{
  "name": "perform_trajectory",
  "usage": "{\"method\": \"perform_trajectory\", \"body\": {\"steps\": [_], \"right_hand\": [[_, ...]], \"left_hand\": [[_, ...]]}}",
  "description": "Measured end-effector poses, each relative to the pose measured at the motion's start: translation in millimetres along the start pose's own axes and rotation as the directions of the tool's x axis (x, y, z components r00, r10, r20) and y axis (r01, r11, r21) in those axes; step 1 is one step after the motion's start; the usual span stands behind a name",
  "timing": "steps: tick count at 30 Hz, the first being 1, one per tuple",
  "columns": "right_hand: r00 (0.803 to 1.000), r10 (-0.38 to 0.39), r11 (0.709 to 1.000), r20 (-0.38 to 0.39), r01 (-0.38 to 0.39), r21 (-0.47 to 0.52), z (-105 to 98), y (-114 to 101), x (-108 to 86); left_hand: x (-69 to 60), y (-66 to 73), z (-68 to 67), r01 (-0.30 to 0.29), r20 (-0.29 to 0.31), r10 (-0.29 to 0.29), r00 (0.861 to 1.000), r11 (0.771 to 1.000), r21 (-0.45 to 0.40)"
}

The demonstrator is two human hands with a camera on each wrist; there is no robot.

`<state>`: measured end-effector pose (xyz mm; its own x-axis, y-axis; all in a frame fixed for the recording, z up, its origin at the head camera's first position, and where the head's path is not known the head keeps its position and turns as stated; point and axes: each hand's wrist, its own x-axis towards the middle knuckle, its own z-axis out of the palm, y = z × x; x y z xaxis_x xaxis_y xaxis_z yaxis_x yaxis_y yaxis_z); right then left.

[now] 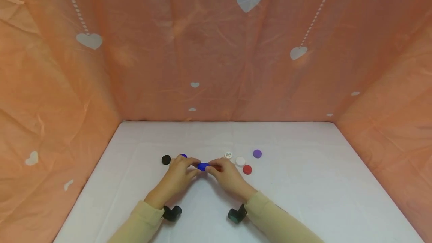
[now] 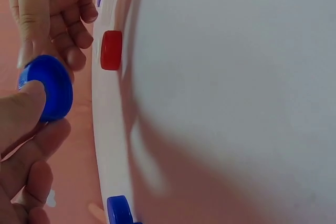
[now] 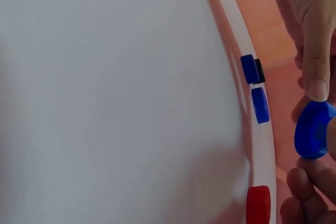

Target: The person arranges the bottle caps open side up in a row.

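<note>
A blue bottle cap (image 1: 203, 167) is held up between my two hands, over the white table. My left hand (image 1: 179, 171) pinches its left side; in the left wrist view the thumb lies against the hollow inside of the cap (image 2: 59, 90). From the other side my right hand (image 1: 227, 174) grips the rim between thumb and fingers. Another blue cap (image 1: 183, 156) shows partly behind the left hand. Beneath the right hand sits a red cap (image 2: 111, 50), mostly covered in the head view.
A black cap (image 1: 166, 159) lies left of the hands. To the right are a printed white cap (image 1: 228, 155), a plain white cap (image 1: 240, 161), a red cap (image 1: 247, 170) and a purple cap (image 1: 257, 153). Orange cloth (image 1: 216, 66) with hearts walls the table.
</note>
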<state>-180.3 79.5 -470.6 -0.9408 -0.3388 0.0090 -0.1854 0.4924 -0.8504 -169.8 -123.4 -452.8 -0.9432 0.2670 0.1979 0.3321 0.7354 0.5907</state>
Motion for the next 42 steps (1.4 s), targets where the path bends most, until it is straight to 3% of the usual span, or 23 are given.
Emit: {"method": "perform_trajectory", "body": {"steps": [6,9,13,26,31,36,42], "right_hand": [[0.999,0.014,0.999,0.029,-0.015,0.043,4.9,-1.4,-1.7],[0.999,0.013,0.997,0.044,-0.016,0.071,6.5,-2.4,-2.4],[0.999,-0.018,0.999,0.041,0.017,0.036,9.0,-4.9,-3.1],[0.998,-0.057,0.986,-0.009,0.055,-0.158,25.1,-3.5,-2.6],[0.999,-0.031,0.988,0.026,0.034,-0.15,25.3,-4.3,-3.4],[0.997,0.013,0.992,0.075,-0.003,-0.126,25.2,-7.5,-7.3],[0.998,0.038,0.988,0.058,-0.029,-0.155,29.0,-10.8,-8.4]], "left_hand": [[-5.2,-9.4,-3.0,-0.077,0.032,0.08,0.996,0.994,-0.074],[-7.6,-13.1,-4.0,-0.059,0.081,0.069,0.994,0.991,-0.12],[-10.9,-15.5,-6.8,0.009,0.132,0.009,0.991,0.99,-0.139],[-15.7,-18.7,-3.8,-0.006,0.153,0.007,0.988,1.0,-0.004],[-16.5,-18.9,-4.0,-0.004,0.164,0.001,0.986,1.0,0.016],[-18.4,-17.7,-5.6,0.032,0.223,-0.028,0.975,0.999,-0.013],[-18.2,-19.2,-4.1,0.047,0.25,-0.04,0.968,0.999,-0.023]]}}
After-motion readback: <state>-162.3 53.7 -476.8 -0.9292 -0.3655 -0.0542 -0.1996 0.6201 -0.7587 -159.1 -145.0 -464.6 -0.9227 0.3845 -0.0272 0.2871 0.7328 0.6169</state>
